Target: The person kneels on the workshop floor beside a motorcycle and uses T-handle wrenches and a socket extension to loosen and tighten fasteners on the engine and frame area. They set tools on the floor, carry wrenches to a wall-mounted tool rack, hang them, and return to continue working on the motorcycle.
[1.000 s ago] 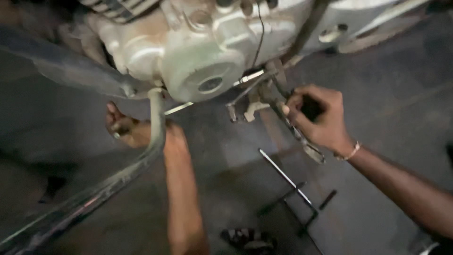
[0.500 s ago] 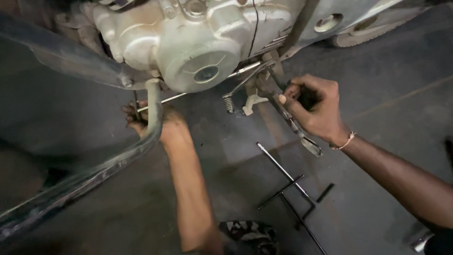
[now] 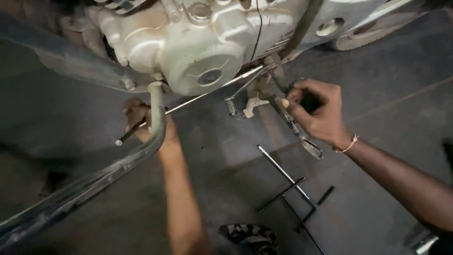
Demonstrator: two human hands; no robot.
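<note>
silver-grey cast metal engine casing (image 3: 203, 52) of a motorcycle fills the far left of the scene above a dark concrete floor (image 3: 387, 108). the right hand (image 3: 318, 113) has its fingers closed around a dark lever-like metal part (image 3: 292, 125) just right of the casing, beside a small coil spring (image 3: 230, 106). the left hand (image 3: 141, 123) reaches under the engine behind a curved grey exhaust pipe (image 3: 155, 127), touching a thin steel rod (image 3: 188, 101); its grip cannot be told. a long t-shaped steel wrench (image 3: 288, 182) lies on the near floor.
</note>
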